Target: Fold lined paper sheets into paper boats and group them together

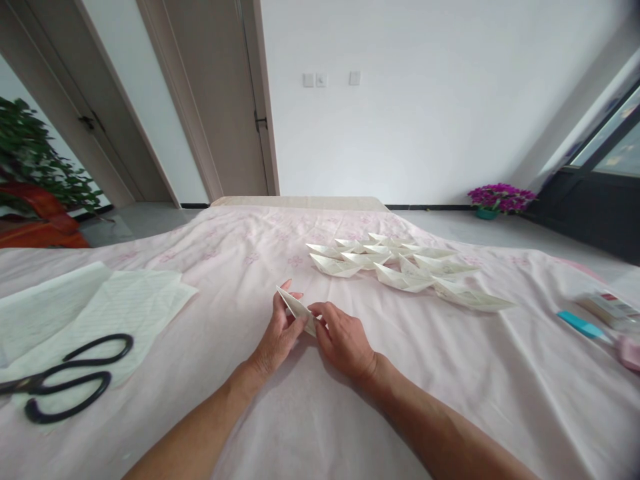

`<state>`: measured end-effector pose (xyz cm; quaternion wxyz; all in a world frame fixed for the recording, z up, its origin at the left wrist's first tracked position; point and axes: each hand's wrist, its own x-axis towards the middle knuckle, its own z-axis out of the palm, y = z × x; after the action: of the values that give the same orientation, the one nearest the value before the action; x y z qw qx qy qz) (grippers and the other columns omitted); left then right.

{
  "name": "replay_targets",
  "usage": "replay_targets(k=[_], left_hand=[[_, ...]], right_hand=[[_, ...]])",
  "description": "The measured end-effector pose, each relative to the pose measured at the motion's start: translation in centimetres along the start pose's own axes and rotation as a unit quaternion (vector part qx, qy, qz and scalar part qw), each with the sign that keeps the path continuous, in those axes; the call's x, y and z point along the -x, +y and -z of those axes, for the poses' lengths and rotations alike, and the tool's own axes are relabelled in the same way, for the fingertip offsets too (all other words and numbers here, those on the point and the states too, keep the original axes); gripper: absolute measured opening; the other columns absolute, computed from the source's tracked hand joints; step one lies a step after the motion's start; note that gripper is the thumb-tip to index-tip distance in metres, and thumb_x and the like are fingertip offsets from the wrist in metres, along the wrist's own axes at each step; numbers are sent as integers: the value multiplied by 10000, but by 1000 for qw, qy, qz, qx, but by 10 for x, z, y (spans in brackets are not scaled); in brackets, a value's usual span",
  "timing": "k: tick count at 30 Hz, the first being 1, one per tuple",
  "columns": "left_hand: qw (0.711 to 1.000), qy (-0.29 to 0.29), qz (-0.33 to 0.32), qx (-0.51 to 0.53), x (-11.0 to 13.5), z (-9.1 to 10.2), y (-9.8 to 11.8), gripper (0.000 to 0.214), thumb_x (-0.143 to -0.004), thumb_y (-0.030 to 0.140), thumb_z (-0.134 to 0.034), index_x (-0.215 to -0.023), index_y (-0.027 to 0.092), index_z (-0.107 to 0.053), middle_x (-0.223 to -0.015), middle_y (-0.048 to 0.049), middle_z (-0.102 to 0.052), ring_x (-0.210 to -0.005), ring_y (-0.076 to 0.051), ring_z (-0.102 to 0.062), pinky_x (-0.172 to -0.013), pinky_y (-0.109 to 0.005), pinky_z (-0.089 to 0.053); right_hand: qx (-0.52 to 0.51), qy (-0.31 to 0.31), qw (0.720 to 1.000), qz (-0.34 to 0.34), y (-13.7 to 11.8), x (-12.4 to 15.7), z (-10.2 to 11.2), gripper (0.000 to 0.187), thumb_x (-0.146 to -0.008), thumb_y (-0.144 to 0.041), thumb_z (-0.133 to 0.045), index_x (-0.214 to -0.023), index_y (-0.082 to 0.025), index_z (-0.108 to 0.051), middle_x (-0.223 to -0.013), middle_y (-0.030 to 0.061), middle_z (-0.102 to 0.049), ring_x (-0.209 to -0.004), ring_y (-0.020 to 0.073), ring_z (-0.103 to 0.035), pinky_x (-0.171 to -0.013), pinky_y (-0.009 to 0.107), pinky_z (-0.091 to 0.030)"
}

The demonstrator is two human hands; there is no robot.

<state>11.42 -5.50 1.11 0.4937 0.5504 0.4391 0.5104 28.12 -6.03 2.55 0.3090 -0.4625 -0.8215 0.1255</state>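
Observation:
My left hand [278, 337] and my right hand [343, 339] meet over the pink cloth [320, 413], both pinching a small folded piece of lined white paper [296, 308]. The paper is a narrow pointed shape, tilted, its tip up to the left. Left fingers grip its left side, right fingers close on its right end. Beyond the hands, several finished paper boats [400, 263] lie grouped on the cloth.
Black scissors [65, 380] rest on sheets of lined paper [95, 307] at the left. At the right edge lie a turquoise tool [580, 327], a small packet [607, 308] and a pink object [629, 352]. Purple flowers [500, 198] stand on the floor; a green plant [35, 160] is far left.

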Motion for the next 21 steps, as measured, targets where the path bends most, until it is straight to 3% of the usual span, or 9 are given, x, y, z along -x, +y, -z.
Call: replay_targets(k=[6,10,14,17,21], left_hand=[[1000,10,-20,-8,1,-9,2,728,-813,251,-604,-1447,278,-247,-1292,-75,-496,-1070,-172,-577,-953,-323,-470],[992,92,-51,-69,-6,-17,-5,634,-781,107,-535,-1383,231,-378,-1288,-79,-536,-1196,-199,-523,-1039,-349,-398],[971,155,-64,-168,-16,-19,-10,444,-760,78,-510,-1187,195,-531,-1182,-82,-579,-1141,-221,-544,-1002,-371,-412],[960,158,-64,-223,-18,-19,-6,317,-782,94,-513,-1079,185,-574,-1080,-74,-588,-1048,-223,-570,-939,-378,-445],[954,142,-109,-242,-12,-26,2,349,-830,85,-470,-1150,196,-555,-1051,-62,-584,-1016,-201,-576,-914,-359,-464]], right_hand=[[92,-36,995,-30,-7,-9,1,302,-909,-198,-479,-1203,-242,-531,-1038,30,-654,-929,183,-622,-689,263,-376],[127,-44,989,-56,-7,-19,0,179,-931,-222,-445,-1023,-244,-597,-962,15,-650,-813,159,-614,-613,264,-318],[130,-10,988,-79,-5,-24,-3,166,-920,-198,-433,-928,-232,-595,-918,8,-644,-756,147,-600,-597,268,-293],[124,7,988,-95,-4,-26,-4,173,-893,-177,-451,-951,-236,-602,-939,9,-656,-771,153,-606,-603,268,-291],[107,22,988,-105,-4,-28,1,248,-870,-204,-499,-1086,-274,-599,-1025,-2,-670,-830,166,-620,-606,265,-294]])
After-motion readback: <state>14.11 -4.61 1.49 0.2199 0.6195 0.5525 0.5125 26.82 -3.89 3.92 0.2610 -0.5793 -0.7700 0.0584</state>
